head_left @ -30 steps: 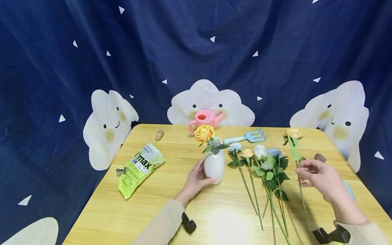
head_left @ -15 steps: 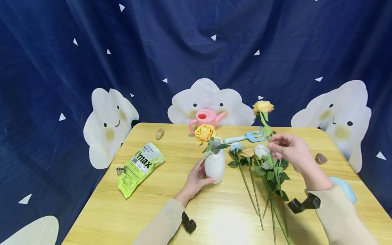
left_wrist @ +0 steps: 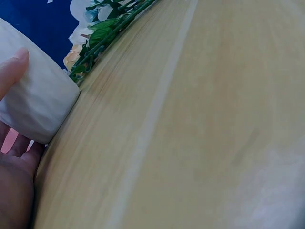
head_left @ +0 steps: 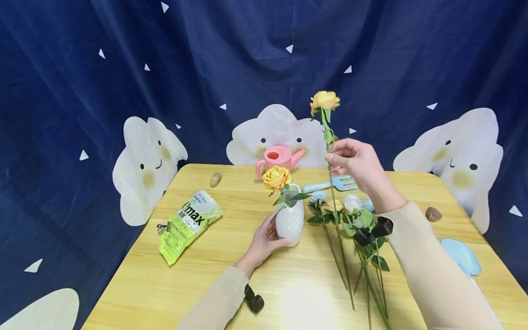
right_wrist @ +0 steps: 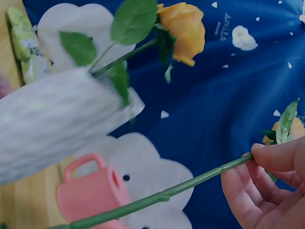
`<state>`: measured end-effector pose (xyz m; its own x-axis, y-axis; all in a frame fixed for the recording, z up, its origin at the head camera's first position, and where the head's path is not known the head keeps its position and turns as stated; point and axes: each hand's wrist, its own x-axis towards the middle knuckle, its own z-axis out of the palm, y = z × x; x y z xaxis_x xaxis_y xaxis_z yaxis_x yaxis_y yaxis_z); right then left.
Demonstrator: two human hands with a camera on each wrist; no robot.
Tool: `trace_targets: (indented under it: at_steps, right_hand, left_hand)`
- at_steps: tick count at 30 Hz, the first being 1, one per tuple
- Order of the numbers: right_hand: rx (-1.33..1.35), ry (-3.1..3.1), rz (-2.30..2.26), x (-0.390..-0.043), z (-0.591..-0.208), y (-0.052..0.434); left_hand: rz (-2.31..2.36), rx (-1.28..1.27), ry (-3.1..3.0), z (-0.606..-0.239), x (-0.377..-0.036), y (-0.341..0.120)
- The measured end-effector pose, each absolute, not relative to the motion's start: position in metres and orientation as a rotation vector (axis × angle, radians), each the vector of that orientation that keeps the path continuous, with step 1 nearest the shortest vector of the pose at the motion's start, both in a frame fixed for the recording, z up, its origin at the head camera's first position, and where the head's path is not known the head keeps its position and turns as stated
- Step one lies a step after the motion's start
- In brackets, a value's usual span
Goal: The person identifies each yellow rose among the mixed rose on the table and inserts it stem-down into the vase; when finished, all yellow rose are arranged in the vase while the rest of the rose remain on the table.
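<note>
Pinching the rose stem (head_left: 335, 201) high, right hand (head_left: 355, 166) risks bumping the vase (head_left: 289, 222), which left hand (head_left: 262, 242) grips.

Both arms wear long beige sleeves: the left sleeve (head_left: 214, 302) and the right sleeve (head_left: 433, 275) reach down to the wrists. A small black camera mount (head_left: 254, 301) sits under the left wrist, and another black mount (head_left: 373, 230) is strapped at the right cuff. The hands are bare, with short, unpainted nails.
</note>
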<state>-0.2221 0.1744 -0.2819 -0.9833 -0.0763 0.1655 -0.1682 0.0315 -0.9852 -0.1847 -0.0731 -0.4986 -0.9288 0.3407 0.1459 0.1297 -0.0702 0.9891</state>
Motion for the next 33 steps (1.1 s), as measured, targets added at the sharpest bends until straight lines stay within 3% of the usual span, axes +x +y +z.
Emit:
trace_targets:
  at_steps: [14,33]
  right_hand:
    - [0.274,-1.881,2.228,-0.243,-0.224,0.125]
    - [0.347,-2.305,2.069,-0.238,-0.287,0.104]
  left_hand:
    - [2.116,0.518,2.055,-0.497,-0.185,-0.073]
    - [2.127,0.498,2.044,-0.495,-0.183,-0.071]
